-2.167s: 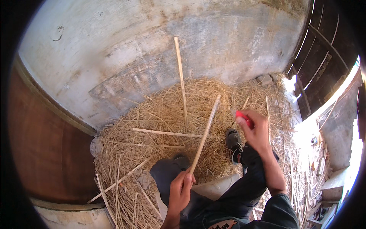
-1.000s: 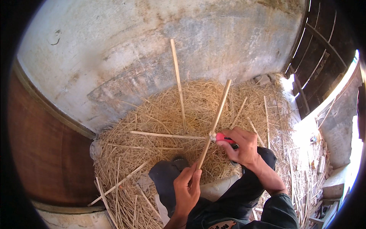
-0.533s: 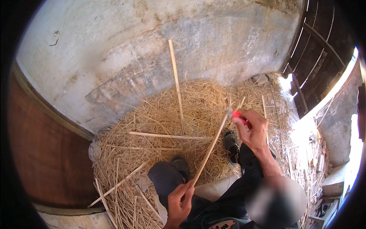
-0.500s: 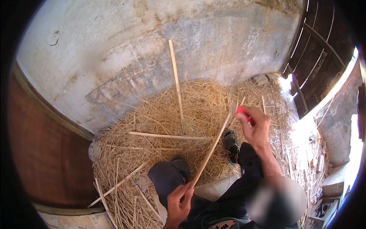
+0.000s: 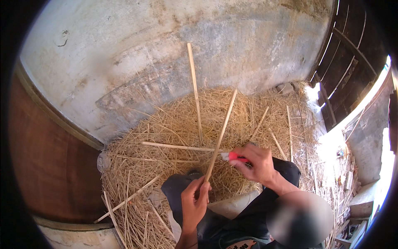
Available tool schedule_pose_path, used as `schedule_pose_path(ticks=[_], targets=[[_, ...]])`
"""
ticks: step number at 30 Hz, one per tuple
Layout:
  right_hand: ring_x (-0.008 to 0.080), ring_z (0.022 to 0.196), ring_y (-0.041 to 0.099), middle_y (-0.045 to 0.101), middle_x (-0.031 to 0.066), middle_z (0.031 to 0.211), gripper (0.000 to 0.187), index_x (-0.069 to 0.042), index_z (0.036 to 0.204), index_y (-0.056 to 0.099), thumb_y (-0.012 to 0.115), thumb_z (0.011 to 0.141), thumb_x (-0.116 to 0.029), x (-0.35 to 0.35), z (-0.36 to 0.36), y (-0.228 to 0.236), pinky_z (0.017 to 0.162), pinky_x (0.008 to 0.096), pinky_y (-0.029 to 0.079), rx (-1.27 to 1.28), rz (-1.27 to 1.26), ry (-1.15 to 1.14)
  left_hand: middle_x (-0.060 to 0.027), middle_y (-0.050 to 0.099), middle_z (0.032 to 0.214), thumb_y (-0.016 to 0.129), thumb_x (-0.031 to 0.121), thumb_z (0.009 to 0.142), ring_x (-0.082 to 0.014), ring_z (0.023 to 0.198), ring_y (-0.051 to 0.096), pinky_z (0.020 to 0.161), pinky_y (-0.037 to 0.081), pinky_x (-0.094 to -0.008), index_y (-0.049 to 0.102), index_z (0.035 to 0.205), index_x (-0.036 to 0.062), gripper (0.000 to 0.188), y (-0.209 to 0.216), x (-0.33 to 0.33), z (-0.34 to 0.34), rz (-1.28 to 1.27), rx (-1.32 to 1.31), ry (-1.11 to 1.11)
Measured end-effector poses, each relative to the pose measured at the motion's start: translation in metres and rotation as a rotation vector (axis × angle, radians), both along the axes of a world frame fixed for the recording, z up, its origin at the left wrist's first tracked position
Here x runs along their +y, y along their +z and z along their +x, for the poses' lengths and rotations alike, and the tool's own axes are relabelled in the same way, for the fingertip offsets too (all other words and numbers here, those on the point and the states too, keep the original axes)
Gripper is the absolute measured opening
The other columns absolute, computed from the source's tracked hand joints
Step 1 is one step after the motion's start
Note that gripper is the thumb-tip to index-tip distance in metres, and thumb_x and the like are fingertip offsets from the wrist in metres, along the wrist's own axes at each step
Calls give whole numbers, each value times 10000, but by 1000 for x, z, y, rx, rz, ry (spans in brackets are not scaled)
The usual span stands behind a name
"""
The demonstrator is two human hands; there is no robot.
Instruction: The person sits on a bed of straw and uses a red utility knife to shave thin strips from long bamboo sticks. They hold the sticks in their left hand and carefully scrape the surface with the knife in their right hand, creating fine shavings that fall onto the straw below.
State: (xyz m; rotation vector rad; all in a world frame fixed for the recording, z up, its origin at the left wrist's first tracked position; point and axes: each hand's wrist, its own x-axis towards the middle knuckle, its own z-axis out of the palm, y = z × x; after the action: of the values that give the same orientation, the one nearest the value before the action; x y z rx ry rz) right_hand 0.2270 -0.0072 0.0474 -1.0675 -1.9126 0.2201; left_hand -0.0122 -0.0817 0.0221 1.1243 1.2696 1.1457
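My left hand (image 5: pixel 195 205) pinches the lower end of a pale wooden stick (image 5: pixel 222 133), which slants up and away to the right. In my right hand (image 5: pixel 258 163) is a red-handled utility knife (image 5: pixel 238 157), my fingers closed round its grip. Its short pale blade points left toward the stick's lower half, close to the edge; whether it touches cannot be made out. Another stick (image 5: pixel 178 146) lies crosswise on the straw just behind. A long upright stick (image 5: pixel 193 81) leans against the wall farther back.
Heaped straw (image 5: pixel 166 120) covers the floor up to a stained plaster wall (image 5: pixel 248 45). Loose sticks (image 5: pixel 128 200) lie at the left. A brown panel (image 5: pixel 54 166) stands far left, and dark wooden boards (image 5: pixel 346 54) at the right. My legs (image 5: pixel 286 171) are below.
My right hand has brought the knife down and left, from near the stick's far end to its lower half. The stick now stands steeper, its far end swung left and up.
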Motion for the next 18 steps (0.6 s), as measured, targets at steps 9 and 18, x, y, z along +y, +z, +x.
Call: schedule_pose_path(ticks=[9, 18], targets=[[220, 613, 697, 682, 18, 796, 296, -125, 1116, 803, 881, 908, -320, -9, -14, -5, 506, 365, 536, -119, 36, 47, -7, 646, 882, 712, 95, 1068, -36, 726, 506, 600, 384, -231, 746, 1301, -40, 272, 7, 16, 23, 128, 28, 30], [219, 614, 706, 711, 28, 806, 263, -132, 1109, 814, 880, 904, -282, -8, -12, -4, 521, 364, 547, -120, 23, 2, -24, 602, 786, 732, 120, 1056, -61, 636, 471, 549, 352, -275, 764, 1283, -32, 276, 6, 19, 27, 264, 213, 54]])
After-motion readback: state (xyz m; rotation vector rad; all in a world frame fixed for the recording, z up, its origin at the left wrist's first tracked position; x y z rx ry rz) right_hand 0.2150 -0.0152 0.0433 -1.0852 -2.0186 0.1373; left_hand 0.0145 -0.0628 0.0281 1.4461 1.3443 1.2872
